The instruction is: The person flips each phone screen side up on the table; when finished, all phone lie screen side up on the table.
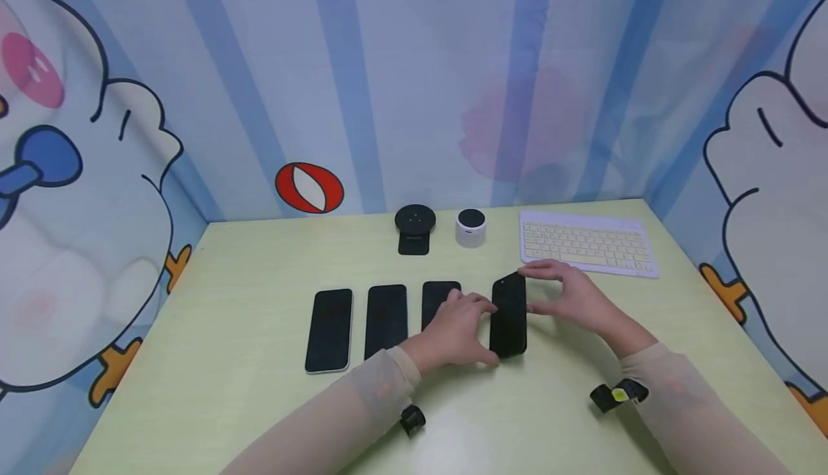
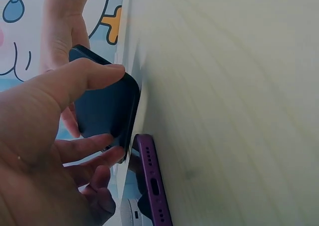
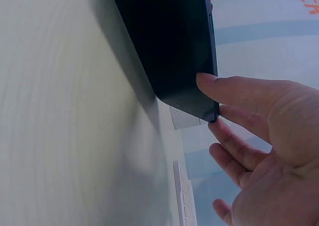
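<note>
A black smartphone [image 1: 508, 315] is tipped up on one long side above the table, its back with a camera toward the head view. My left hand [image 1: 458, 328] holds it by the left edge, thumb at the lower end and fingers higher up, as the left wrist view shows around the phone [image 2: 107, 111]. My right hand [image 1: 576, 299] pinches the phone [image 3: 169, 41] near its upper right corner, thumb on the dark face and fingers behind. Just left lies another phone [image 1: 440, 292], partly hidden by my left hand; its purple end [image 2: 153, 186] shows in the left wrist view.
Two more dark phones, a white-edged one [image 1: 328, 331] and a middle one [image 1: 386, 320], lie in the row to the left. Behind stand a black charging stand [image 1: 415, 227], a small white round speaker-like device [image 1: 471, 228] and a lilac keyboard [image 1: 587, 243]. A printed curtain encloses the table [image 1: 213, 302].
</note>
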